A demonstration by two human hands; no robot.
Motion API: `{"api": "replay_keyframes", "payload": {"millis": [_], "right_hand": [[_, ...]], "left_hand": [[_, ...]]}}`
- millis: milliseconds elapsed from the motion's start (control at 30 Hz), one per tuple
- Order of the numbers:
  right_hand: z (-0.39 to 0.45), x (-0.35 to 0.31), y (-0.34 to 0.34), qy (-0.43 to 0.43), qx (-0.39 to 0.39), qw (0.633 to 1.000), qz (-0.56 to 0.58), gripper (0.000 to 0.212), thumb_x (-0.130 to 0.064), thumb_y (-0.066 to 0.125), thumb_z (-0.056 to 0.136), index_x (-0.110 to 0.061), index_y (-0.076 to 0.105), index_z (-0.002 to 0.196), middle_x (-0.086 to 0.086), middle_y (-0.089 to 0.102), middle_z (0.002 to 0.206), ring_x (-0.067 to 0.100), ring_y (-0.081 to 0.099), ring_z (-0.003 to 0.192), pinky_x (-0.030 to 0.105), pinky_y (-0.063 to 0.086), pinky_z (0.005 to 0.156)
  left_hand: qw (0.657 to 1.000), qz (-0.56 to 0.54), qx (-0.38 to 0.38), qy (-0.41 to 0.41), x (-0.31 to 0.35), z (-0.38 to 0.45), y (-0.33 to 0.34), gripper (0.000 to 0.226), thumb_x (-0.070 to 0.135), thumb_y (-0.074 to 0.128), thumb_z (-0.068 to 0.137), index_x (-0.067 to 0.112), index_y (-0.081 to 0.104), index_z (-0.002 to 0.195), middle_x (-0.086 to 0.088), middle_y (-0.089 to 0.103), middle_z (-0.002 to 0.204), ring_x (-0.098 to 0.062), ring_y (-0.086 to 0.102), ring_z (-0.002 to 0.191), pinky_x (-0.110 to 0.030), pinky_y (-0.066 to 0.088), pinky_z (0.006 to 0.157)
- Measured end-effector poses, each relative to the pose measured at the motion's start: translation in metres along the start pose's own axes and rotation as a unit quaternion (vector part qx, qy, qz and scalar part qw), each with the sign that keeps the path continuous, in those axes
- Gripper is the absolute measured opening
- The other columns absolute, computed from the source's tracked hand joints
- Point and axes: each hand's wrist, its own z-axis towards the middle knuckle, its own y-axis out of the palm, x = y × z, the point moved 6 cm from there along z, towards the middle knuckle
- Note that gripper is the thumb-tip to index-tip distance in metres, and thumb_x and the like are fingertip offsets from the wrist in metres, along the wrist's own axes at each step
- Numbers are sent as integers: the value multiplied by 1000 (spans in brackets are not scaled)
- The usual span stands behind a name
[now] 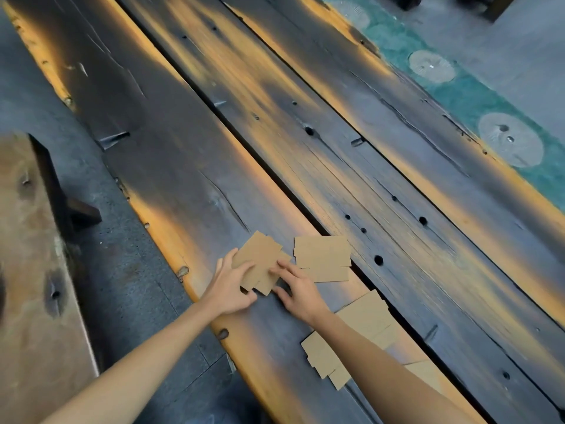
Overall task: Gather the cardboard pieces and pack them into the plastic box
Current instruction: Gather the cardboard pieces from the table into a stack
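Observation:
A small stack of brown cardboard pieces (260, 261) lies fanned on the dark wooden table. My left hand (229, 286) grips the stack from its left side, thumb on top. On the stack's right edge rest the fingertips of my right hand (298, 289). Another pile of cardboard pieces (322, 255) lies just right of the held stack. Larger cardboard pieces (367, 316) sit beside my right forearm, and a further cluster (324, 359) lies under it near the table's front. No plastic box is in view.
The table (336, 148) is made of long dark planks with orange edges, knot holes and a gap running diagonally. A wooden bench (30, 270) stands at the left over grey floor. Green flooring with pale round patches (510, 139) lies beyond the far edge.

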Motion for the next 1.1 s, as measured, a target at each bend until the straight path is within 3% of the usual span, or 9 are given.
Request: {"api": "replay_keyframes", "payload": {"millis": [167, 333, 433, 567, 700, 833, 933, 1033, 1100], "right_hand": [[6, -18, -24, -27, 71, 997, 18, 38, -1, 60, 93, -13, 69, 128, 8, 58, 145, 28, 55, 131, 16, 29, 107], [17, -35, -67, -49, 162, 984, 57, 24, -5, 63, 94, -13, 76, 113, 5, 70, 124, 24, 62, 116, 29, 44, 103], [24, -40, -91, -55, 192, 978, 59, 20, -8, 65, 95, -14, 77, 111, 4, 72, 111, 25, 63, 107, 33, 48, 95], [31, -39, -111, -47, 195, 978, 58, 21, -14, 65, 98, -17, 77, 115, 3, 72, 107, 25, 60, 103, 33, 47, 90], [35, -29, -118, -25, 163, 985, 47, 27, -17, 62, 99, -23, 74, 122, 0, 70, 111, 24, 57, 104, 32, 44, 91], [42, -8, -125, 12, 141, 989, 53, 40, -27, 63, 96, -31, 62, 136, -3, 64, 119, 13, 59, 101, 27, 46, 89], [47, 24, -129, 81, 129, 987, 50, 52, -29, 67, 92, -28, 53, 142, -3, 63, 128, 11, 60, 108, 33, 51, 95], [52, 59, -118, 127, 23, 991, -32, 73, -25, 75, 85, -21, 42, 150, 3, 53, 146, 22, 49, 133, 40, 42, 111], [52, 76, -106, 134, -65, 984, -99, 96, -32, 83, 79, -24, 29, 157, 1, 39, 157, 25, 33, 144, 42, 37, 115]], "left_hand": [[999, -54, 1, 6, 8, -5, -23, 64, 36, 67, 76, 32, 57, 139, -3, 28, 160, -27, 33, 142, -35, 31, 114], [990, -116, 16, 73, 28, -6, -50, 48, 26, 73, 83, 30, 65, 131, 6, 56, 141, -9, 54, 128, -24, 37, 109], [985, -142, 27, 96, 44, -3, -66, 43, 22, 70, 87, 36, 68, 127, 22, 69, 123, 4, 61, 116, -18, 44, 101], [980, -166, 66, 91, 53, 5, -81, 28, 21, 64, 95, 38, 76, 115, 47, 66, 90, 22, 61, 95, -3, 44, 82], [964, -224, 100, 104, 60, 12, -84, 22, 12, 71, 91, 22, 81, 108, 30, 76, 87, 7, 72, 89, -14, 55, 84], [952, -277, 78, 101, 59, 20, -79, 26, 8, 73, 90, 33, 80, 92, 27, 78, 87, 5, 74, 84, -8, 54, 77], [939, -331, 64, 63, 43, 27, -74, 27, 4, 72, 91, 29, 80, 90, 12, 81, 88, -8, 76, 87, -16, 57, 80], [913, -403, 56, -2, 19, 30, -68, 21, 5, 68, 93, 23, 80, 92, 0, 82, 91, -22, 76, 90, -23, 60, 71], [898, -434, 59, -39, 4, 30, -65, 15, 7, 67, 94, 15, 79, 97, -10, 82, 96, -31, 75, 95, -39, 62, 80]]}}
